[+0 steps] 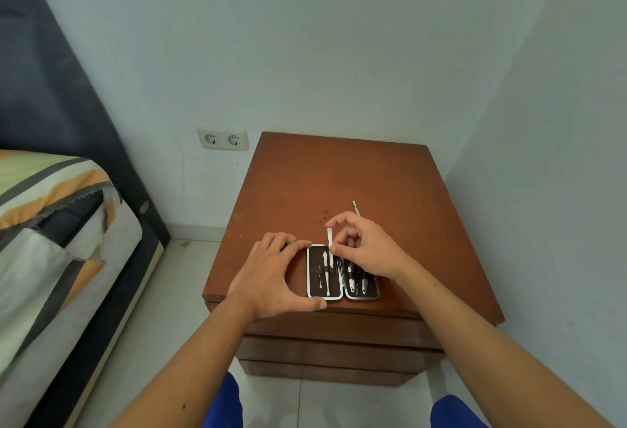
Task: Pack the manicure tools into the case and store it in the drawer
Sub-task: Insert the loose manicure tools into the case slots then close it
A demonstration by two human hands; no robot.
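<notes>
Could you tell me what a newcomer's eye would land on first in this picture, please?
First, the open manicure case at the front edge of the brown nightstand, with metal tools strapped into both halves. The left hand grips the case's left side, while the right hand pinches a slim white tool upright over it. One more thin metal tool lies loose on the wood just behind the right hand.

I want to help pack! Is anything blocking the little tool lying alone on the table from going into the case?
Partly. The loose tool lies behind the right hand, which hovers between it and the open case, pinching a white tool. The left hand grips the case's left side. Nothing else visible is in the way.
</notes>
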